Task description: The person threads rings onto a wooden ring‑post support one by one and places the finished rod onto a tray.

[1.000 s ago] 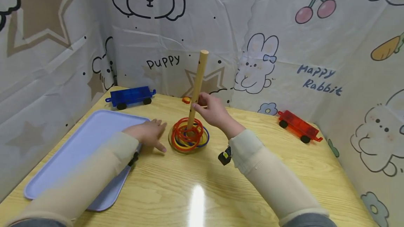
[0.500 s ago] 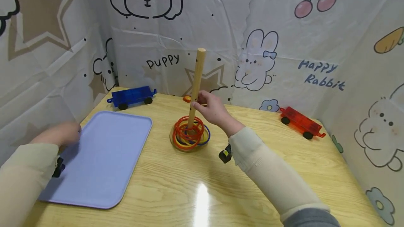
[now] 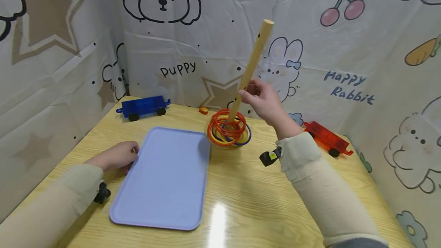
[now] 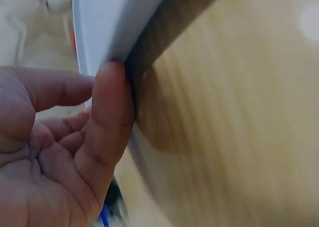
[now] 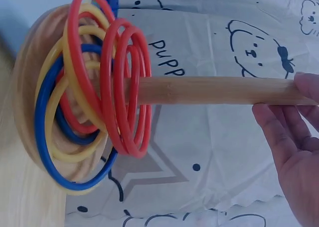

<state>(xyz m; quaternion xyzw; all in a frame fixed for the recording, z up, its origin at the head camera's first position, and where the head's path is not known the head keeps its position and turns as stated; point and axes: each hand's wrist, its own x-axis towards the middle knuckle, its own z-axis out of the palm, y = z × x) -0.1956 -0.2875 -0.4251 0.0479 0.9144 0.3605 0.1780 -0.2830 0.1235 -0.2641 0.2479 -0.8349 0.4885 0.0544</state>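
My right hand (image 3: 267,98) grips the wooden pole (image 3: 253,58) of a ring-toss stand between thumb and fingers. The pole leans to the right, and I cannot tell whether its round base (image 5: 26,77) touches the table. Red rings (image 5: 105,87), along with yellow and blue ones, lie loosely stacked around the pole at the base. At the left edge of the pale lilac tray (image 3: 165,175), my left hand (image 3: 118,156) pinches the rim; in the left wrist view the tray's edge (image 4: 134,23) is tilted up from the table. The tray's far right corner lies beside the base.
A blue toy wagon (image 3: 143,107) stands at the back left of the wooden table (image 3: 248,202). At the right is a red toy wagon (image 3: 325,137). A small orange-red piece (image 3: 203,110) lies near the back edge. Printed cloth walls (image 3: 220,41) enclose the table.
My left hand has gone from near the rings to the tray's left edge, and the tray has shifted right. My right hand has moved the stand right and back, tilting it.
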